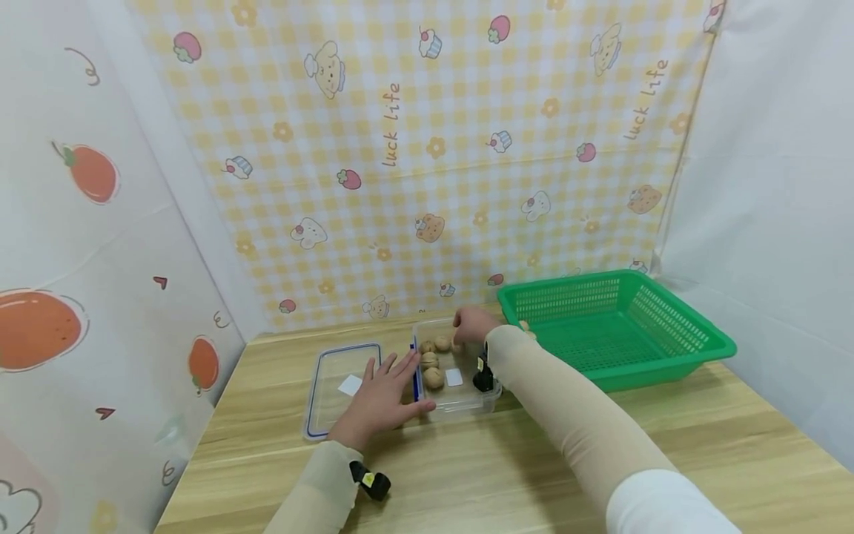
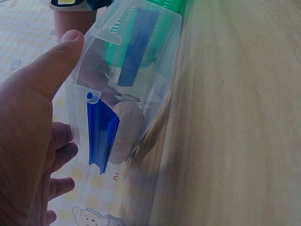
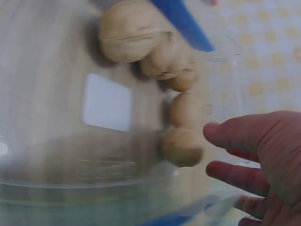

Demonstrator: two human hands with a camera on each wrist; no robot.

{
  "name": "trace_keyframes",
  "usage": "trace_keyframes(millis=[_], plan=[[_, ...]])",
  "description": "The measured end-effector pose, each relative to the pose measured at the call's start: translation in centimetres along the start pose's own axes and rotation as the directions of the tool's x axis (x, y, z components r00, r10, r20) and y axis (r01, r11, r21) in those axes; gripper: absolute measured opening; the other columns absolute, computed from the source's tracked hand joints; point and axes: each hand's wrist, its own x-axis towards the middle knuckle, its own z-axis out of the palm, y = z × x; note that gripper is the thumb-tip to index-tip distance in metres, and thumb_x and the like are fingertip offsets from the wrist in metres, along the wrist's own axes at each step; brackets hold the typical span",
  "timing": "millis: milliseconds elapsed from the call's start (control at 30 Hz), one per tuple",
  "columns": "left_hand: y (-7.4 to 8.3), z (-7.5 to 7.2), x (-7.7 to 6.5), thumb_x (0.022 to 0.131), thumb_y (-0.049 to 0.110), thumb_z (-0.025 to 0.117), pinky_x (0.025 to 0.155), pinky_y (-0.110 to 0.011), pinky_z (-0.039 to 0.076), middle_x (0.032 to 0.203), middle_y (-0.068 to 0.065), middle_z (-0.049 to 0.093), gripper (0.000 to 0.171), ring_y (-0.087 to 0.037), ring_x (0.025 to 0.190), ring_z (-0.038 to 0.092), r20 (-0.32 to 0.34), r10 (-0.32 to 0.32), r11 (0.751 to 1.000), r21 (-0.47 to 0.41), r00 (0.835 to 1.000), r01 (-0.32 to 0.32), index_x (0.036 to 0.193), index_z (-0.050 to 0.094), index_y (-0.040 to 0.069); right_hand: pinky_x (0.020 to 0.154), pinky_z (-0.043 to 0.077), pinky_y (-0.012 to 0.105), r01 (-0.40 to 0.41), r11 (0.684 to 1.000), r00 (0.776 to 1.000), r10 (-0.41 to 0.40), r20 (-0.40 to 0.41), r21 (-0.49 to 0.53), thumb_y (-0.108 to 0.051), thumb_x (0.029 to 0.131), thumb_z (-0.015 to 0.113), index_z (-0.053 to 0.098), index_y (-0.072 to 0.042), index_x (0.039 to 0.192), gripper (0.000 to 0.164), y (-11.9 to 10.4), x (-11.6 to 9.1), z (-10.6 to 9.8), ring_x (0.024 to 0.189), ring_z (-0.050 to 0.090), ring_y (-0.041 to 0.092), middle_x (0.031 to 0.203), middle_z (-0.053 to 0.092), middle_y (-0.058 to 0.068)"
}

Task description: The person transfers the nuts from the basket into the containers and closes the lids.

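A clear plastic box (image 1: 467,404) with blue clips holds several walnuts (image 1: 433,378), lined up along its left and far sides. My left hand (image 1: 382,400) lies at the box's left side with fingers spread; in the left wrist view its thumb (image 2: 70,40) touches the box near the rim. Over the far side of the box reaches my right hand (image 1: 474,325). In the right wrist view, the thumb and fingers of this hand (image 3: 277,160) are apart, just beside the end walnut (image 3: 182,148), with nothing between them.
A clear lid (image 1: 327,371) with a blue seal lies left of the box, partly behind the left hand. On the right stands a green basket (image 1: 694,348), with a walnut (image 1: 525,326) partly visible near its left edge. A patterned cloth (image 1: 427,185) hangs behind the table.
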Motion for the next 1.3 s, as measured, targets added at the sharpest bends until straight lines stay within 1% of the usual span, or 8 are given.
trace_keyframes(millis=[133, 333, 500, 633, 767, 967, 1133, 1300], plan=[[-0.1, 0.0, 0.0, 0.089, 0.078, 0.048, 0.120, -0.066, 0.003, 0.167, 0.001, 0.023, 0.097, -0.039, 0.152, 0.022, 0.003, -0.007, 1.000, 0.003, 1.000, 0.007, 0.162, 0.026, 0.018, 0.078, 0.055, 0.040, 0.049, 0.996, 0.999, -0.049, -0.005, 0.080, -0.015, 0.087, 0.075, 0.068, 0.000, 0.118, 0.035, -1.0, -0.7, -2.5, 0.090, 0.063, 0.023, 0.106, 0.068, 0.010], [-0.2, 0.0, 0.0, 0.090, 0.075, 0.052, 0.120, -0.065, 0.003, 0.167, 0.000, 0.024, 0.095, -0.040, 0.152, 0.021, 0.003, -0.016, 1.000, -0.002, 1.000, 0.016, 0.162, 0.027, 0.017, 0.091, 0.055, 0.042, 0.138, 0.975, 0.985, -0.117, -0.127, 0.175, -0.020, 0.095, 0.071, 0.068, -0.002, 0.120, 0.031, -0.8, -1.8, -6.3, 0.107, 0.065, 0.027, 0.115, 0.069, 0.013], [-0.2, 0.1, -0.1, 0.090, 0.077, 0.049, 0.120, -0.066, 0.004, 0.167, 0.001, 0.022, 0.097, -0.040, 0.152, 0.022, 0.011, -0.013, 1.000, 0.006, 1.000, 0.013, 0.162, 0.025, 0.017, 0.094, 0.053, 0.045, 0.181, 0.952, 0.966, -0.124, -0.228, 0.249, -0.020, 0.097, 0.069, 0.065, -0.002, 0.124, 0.034, 1.7, -2.4, -8.6, 0.112, 0.063, 0.031, 0.120, 0.067, 0.017], [-0.2, 0.1, -0.2, 0.089, 0.079, 0.047, 0.120, -0.066, 0.004, 0.167, 0.002, 0.021, 0.098, -0.040, 0.151, 0.022, 0.009, -0.007, 1.000, 0.006, 1.000, 0.007, 0.162, 0.026, 0.017, 0.097, 0.050, 0.050, 0.170, 0.947, 0.962, -0.099, -0.256, 0.274, -0.021, 0.099, 0.066, 0.061, -0.001, 0.129, 0.036, 4.3, -3.1, -9.8, 0.116, 0.060, 0.034, 0.124, 0.064, 0.020], [-0.1, 0.1, -0.2, 0.089, 0.079, 0.047, 0.120, -0.066, 0.003, 0.167, 0.003, 0.021, 0.098, -0.039, 0.152, 0.021, 0.009, -0.008, 1.000, -0.005, 1.000, 0.008, 0.162, 0.026, 0.017, 0.099, 0.048, 0.053, 0.146, 0.941, 0.967, -0.071, -0.243, 0.306, -0.023, 0.101, 0.064, 0.059, 0.001, 0.133, 0.040, 6.7, -4.0, -10.5, 0.119, 0.057, 0.036, 0.127, 0.061, 0.021], [0.1, 0.1, -0.1, 0.089, 0.079, 0.046, 0.120, -0.065, 0.002, 0.167, 0.002, 0.021, 0.098, -0.039, 0.152, 0.021, 0.014, -0.004, 1.000, -0.004, 1.000, 0.004, 0.162, 0.025, 0.017, 0.098, 0.050, 0.053, 0.149, 0.921, 0.975, -0.074, -0.211, 0.361, -0.018, 0.100, 0.065, 0.060, 0.003, 0.131, 0.038, 9.9, -4.3, -10.3, 0.116, 0.059, 0.037, 0.123, 0.063, 0.022], [0.2, -0.1, -0.2, 0.090, 0.078, 0.048, 0.120, -0.065, 0.003, 0.167, 0.001, 0.021, 0.098, -0.038, 0.152, 0.021, 0.011, -0.008, 1.000, 0.001, 1.000, 0.008, 0.162, 0.024, 0.017, 0.098, 0.050, 0.055, 0.127, 0.938, 0.984, -0.080, -0.157, 0.322, -0.021, 0.100, 0.066, 0.061, 0.004, 0.131, 0.040, 12.0, -3.9, -9.4, 0.116, 0.060, 0.039, 0.123, 0.065, 0.022], [0.2, -0.3, -0.1, 0.091, 0.077, 0.047, 0.120, -0.066, 0.005, 0.168, -0.001, 0.022, 0.097, -0.040, 0.151, 0.022, 0.024, 0.000, 1.000, 0.008, 1.000, 0.000, 0.162, 0.024, 0.016, 0.099, 0.049, 0.055, 0.058, 0.951, 0.996, -0.036, -0.076, 0.303, -0.024, 0.099, 0.067, 0.060, 0.003, 0.135, 0.046, 13.7, -3.4, -8.5, 0.123, 0.056, 0.043, 0.131, 0.062, 0.025]])
